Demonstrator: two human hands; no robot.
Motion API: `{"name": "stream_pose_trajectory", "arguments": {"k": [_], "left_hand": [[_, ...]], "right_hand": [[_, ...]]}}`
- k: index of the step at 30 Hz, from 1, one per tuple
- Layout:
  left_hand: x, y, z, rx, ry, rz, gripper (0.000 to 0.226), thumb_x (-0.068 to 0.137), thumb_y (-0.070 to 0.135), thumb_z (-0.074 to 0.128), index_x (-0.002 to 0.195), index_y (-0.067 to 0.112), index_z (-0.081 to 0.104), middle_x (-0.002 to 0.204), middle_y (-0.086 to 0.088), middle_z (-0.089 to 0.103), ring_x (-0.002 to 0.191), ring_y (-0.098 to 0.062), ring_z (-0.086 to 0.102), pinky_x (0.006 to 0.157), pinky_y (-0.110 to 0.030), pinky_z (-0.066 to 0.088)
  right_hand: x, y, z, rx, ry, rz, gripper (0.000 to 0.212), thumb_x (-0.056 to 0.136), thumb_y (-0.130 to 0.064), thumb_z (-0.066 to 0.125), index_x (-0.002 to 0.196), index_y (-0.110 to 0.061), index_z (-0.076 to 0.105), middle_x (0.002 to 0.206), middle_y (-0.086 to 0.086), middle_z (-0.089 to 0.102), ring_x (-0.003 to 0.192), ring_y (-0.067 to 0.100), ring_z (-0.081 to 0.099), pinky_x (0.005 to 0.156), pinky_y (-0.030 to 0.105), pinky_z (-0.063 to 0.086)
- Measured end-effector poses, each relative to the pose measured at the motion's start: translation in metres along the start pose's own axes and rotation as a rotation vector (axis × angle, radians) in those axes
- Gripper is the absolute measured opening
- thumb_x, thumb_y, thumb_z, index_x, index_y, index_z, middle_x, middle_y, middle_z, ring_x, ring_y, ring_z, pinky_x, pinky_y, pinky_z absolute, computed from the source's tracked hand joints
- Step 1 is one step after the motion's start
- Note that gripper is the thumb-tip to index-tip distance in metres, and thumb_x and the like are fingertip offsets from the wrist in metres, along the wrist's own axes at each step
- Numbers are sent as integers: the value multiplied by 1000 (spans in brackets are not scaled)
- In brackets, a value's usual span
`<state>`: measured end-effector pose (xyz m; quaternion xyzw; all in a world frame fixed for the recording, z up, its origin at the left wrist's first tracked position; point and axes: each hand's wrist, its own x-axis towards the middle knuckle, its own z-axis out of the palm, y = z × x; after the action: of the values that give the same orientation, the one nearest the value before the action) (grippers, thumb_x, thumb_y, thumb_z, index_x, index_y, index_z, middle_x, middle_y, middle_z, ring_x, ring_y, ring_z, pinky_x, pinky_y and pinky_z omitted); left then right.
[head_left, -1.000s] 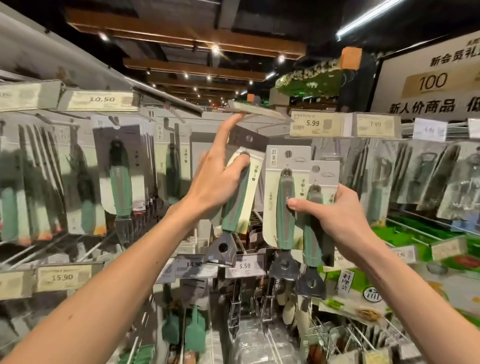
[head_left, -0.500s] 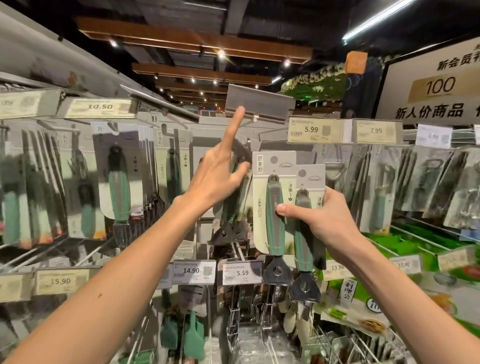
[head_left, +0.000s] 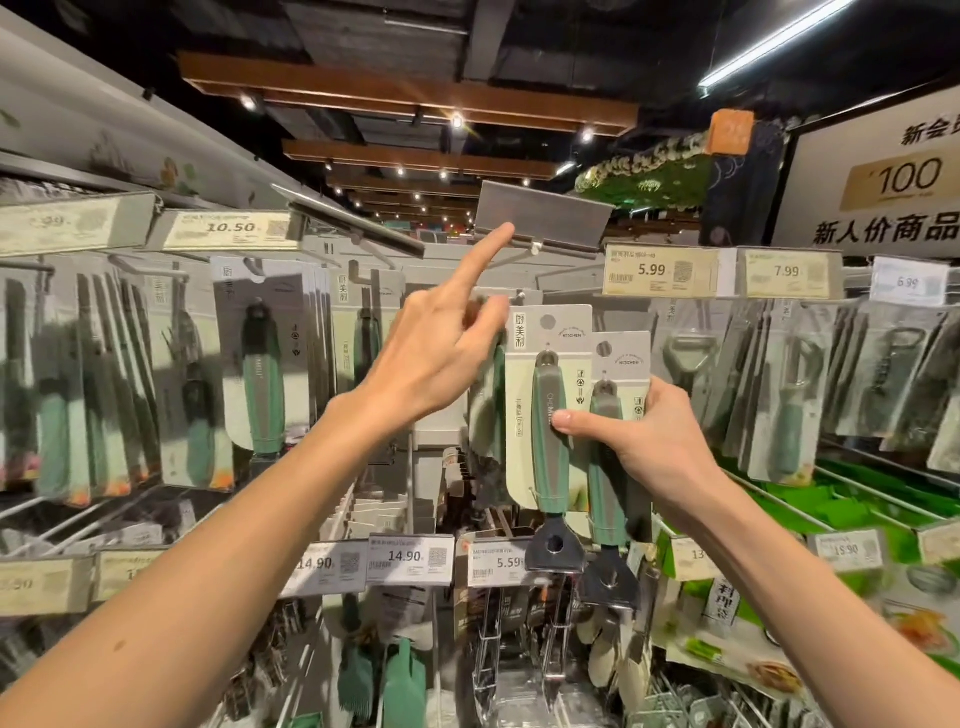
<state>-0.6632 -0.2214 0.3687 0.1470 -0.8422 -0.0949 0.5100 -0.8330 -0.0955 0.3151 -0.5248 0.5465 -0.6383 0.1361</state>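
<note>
My right hand (head_left: 649, 441) grips two carded kitchen tools together, each with a green and grey handle and a metal head. The front card (head_left: 550, 338) overlaps the second card (head_left: 621, 353). My left hand (head_left: 431, 358) is raised in front of the display hook, its index finger straight and touching the underside of a flipped-up grey price-tag flap (head_left: 540, 218). Its other fingers are blurred and hold nothing I can make out. The edge of another like pack (head_left: 496, 384) hangs on the hook just behind that hand.
Rows of carded utensils (head_left: 265, 364) hang at the left, and bottle openers (head_left: 779, 389) at the right. Price tags read 10.50 (head_left: 228, 228), 5.99 (head_left: 660, 270) and 5.59 (head_left: 498, 561). A wire rack (head_left: 519, 649) and green spatulas (head_left: 400, 686) sit below.
My left hand slid the pack it held onto the hook and let go, while its index finger pushed the price flap up. My right hand shifted slightly left with its two packs.
</note>
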Motion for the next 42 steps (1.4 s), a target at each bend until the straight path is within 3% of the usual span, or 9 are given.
{"name": "stream_pose_trajectory", "arguments": {"k": [6, 11, 15, 20, 25, 29, 33, 37, 42], "left_hand": [[-7, 6, 3, -264, -89, -109, 95, 85, 22, 76, 151, 51, 14, 85, -23, 65, 67, -29, 65, 70, -38, 60], [1, 1, 3, -324, -25, -79, 81, 89, 11, 71, 150, 42, 26, 78, 2, 52, 57, -4, 51, 62, -19, 52], [9, -2, 3, -182, 16, -42, 76, 91, 11, 69, 148, 41, 28, 105, -2, 54, 68, -24, 58, 69, -35, 59], [8, -16, 18, -3, 37, 43, 90, 91, 9, 68, 150, 46, 10, 78, 10, 52, 57, -18, 59, 75, -36, 60], [6, -30, 31, 51, 66, 86, 105, 89, 6, 70, 146, 49, -8, 72, 11, 56, 55, -3, 58, 57, -14, 52], [11, -32, 38, 100, 48, 42, 115, 90, 0, 67, 142, 57, -18, 75, -3, 58, 62, -15, 58, 67, -43, 60], [7, -30, 34, 264, 47, 25, 113, 93, 11, 66, 142, 53, -26, 81, -1, 50, 60, -23, 56, 63, -46, 59], [-6, -28, 20, 391, 138, 119, 93, 94, 28, 66, 153, 35, -6, 87, -11, 64, 60, -20, 60, 66, -30, 50], [-72, -26, 12, -124, -24, -193, 42, 95, 23, 65, 135, 33, 57, 86, 11, 70, 72, -3, 67, 71, -18, 56]], "right_hand": [[6, 0, 12, 12, 9, -11, 44, 65, -16, 88, 105, -12, 71, 91, -2, 78, 85, 12, 75, 72, 24, 58], [6, 3, 12, 51, 44, 20, 43, 69, -22, 84, 108, -14, 70, 97, -3, 77, 91, 13, 74, 83, 35, 58], [3, 7, 3, 17, 93, 36, 34, 70, -24, 83, 100, -15, 70, 90, -3, 78, 84, 13, 74, 80, 35, 57], [-1, 11, -2, 24, 72, 44, 29, 74, -18, 82, 100, -16, 69, 87, -6, 77, 78, 10, 74, 60, 19, 55], [-1, 11, -1, -2, 47, 30, 28, 76, -17, 81, 102, -18, 70, 92, -7, 77, 82, 10, 74, 67, 23, 57], [0, 10, 3, 7, 35, 36, 26, 78, -18, 79, 103, -15, 71, 95, -3, 78, 87, 14, 74, 80, 37, 59], [-5, 11, 6, 5, -27, 33, 27, 80, -18, 78, 105, -12, 71, 92, 2, 78, 86, 18, 75, 78, 36, 59], [-11, 14, 11, 15, -31, 22, 17, 83, -19, 75, 100, -18, 71, 92, -5, 77, 86, 13, 74, 72, 23, 57], [-19, 19, 38, 19, -158, 61, 28, 88, -36, 62, 109, -19, 68, 103, -6, 76, 95, 9, 71, 84, 29, 55]]}}
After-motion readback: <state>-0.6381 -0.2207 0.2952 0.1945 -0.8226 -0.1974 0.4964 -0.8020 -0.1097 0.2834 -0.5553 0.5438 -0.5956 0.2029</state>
